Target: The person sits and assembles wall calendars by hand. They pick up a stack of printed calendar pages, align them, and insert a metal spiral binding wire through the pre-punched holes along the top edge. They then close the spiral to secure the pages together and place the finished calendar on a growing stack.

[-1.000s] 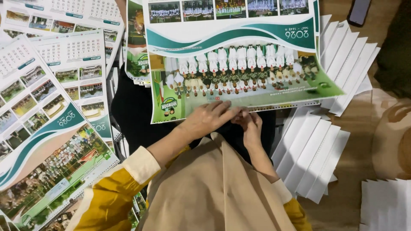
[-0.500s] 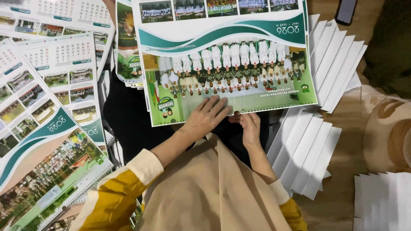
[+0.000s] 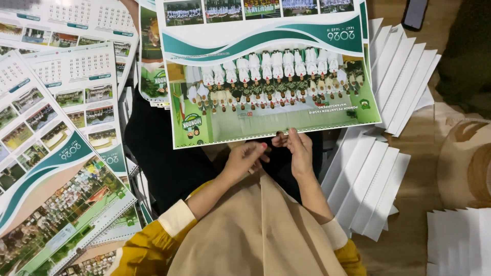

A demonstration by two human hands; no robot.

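Note:
A large calendar sheet (image 3: 266, 76) with a green wave band and a group photo lies across my lap, its near edge just beyond my hands. My right hand (image 3: 300, 153) pinches that near edge between thumb and fingertips. My left hand (image 3: 244, 159) hovers just below the edge with its fingers curled in; it is off the sheet and close to the right hand's fingers. Both arms wear yellow sleeves with cream cuffs, and a beige cloth (image 3: 255, 235) covers my lap.
More printed calendar sheets (image 3: 61, 153) fan out on the left. Stacks of white paper strips (image 3: 368, 184) lie to the right, with more (image 3: 404, 71) at the upper right. A dark phone (image 3: 415, 13) rests on the wooden floor at the top right, and a brown patterned rug (image 3: 465, 158) is at the far right.
My left hand, which lay flat on the sheet's lower part, has pulled back off it and curled. My right hand now pinches the near edge. The view has shifted slightly.

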